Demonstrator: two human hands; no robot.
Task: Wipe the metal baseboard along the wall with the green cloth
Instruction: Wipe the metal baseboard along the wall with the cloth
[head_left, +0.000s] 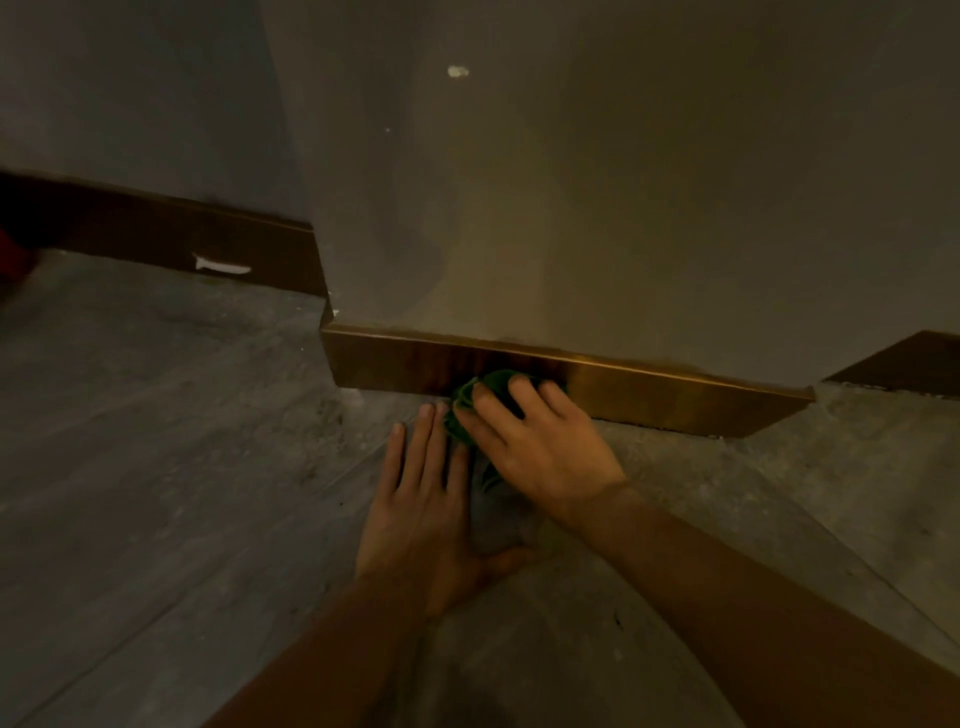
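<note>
A brass-coloured metal baseboard (675, 397) runs along the foot of a projecting grey wall section, from its left corner to its right corner. A bunched green cloth (467, 400) is pressed against the middle of the baseboard's face. My right hand (540, 447) lies over the cloth with fingers spread, holding it to the metal. My left hand (421, 499) rests flat on the floor just left of the cloth, fingers together and pointing at the wall, its fingertips touching the cloth's edge. Most of the cloth is hidden under my right hand.
The grey wall (597, 208) rises above the baseboard. A darker baseboard stretch (182, 239) with a white smear recedes to the left; another (909, 364) continues at the right. The floor (156, 441) is dusty grey planks. Something red (13, 260) sits at the left edge.
</note>
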